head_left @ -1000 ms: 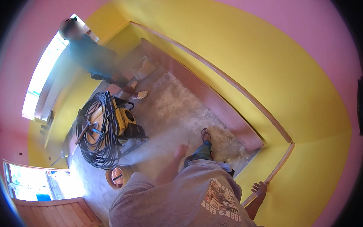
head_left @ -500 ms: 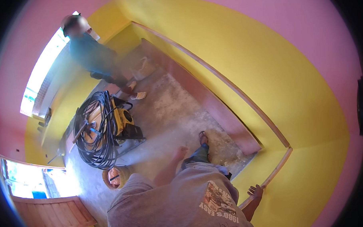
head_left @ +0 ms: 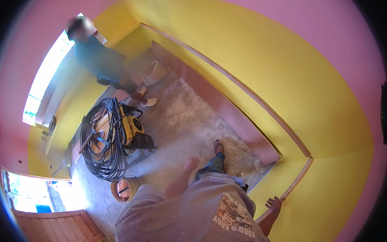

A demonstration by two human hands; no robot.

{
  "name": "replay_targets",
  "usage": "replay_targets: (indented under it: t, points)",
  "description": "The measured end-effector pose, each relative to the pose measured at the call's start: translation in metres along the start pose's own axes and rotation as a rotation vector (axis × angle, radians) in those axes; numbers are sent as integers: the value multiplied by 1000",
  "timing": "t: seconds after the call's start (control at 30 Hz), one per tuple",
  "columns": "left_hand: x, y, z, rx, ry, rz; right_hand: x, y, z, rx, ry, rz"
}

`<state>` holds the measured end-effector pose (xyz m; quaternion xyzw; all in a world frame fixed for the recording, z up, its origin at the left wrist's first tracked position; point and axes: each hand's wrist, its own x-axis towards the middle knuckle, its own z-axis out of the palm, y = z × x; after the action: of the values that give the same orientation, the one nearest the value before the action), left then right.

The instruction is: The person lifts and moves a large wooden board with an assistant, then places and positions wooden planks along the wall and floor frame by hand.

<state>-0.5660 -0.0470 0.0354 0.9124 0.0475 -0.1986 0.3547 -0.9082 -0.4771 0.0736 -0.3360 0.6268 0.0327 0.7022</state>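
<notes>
Tan tub [head_left: 115,191] holding something orange [head_left: 123,185]; rail [head_left: 298,179]

Yellow-black machine [head_left: 133,125] on concrete floor [head_left: 182,106], coiled black hose or cable [head_left: 99,162] over it. Round tan container [head_left: 135,185] nearby. Pale sack [head_left: 155,74] at floor's far corner, co-worker [head_left: 99,60] near it. Wooden door [head_left: 56,228] by floor's left edge.

wooden rail [head_left: 298,177] | light brown, narrow | runs along yellow wall [head_left: 329,116] | turns at corner
</notes>
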Motion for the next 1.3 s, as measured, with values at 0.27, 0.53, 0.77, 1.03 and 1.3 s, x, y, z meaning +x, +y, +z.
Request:
replay_targets:
  t: [0.27, 0.53, 0.77, 1.03, 1.3]
  points:
    - [-6, 18, -7, -159, -58, -52, 10, -3, 10, 29, -94, 19]
    - [-16, 29, -18, -155, -68, -140, 35, 4, 3, 297, -182, 9]
    - [-28, 23, -25, -88, -55, -193, 3, -9, 20, 52, -132, 42]
    - [-19, -3, -8, -72, -18, -122, 4, -3, 14, 108, -172, 17]
    - [-27, 29, -20, -159, -116, -266, 15, 6, 7, 115, -103, -38]
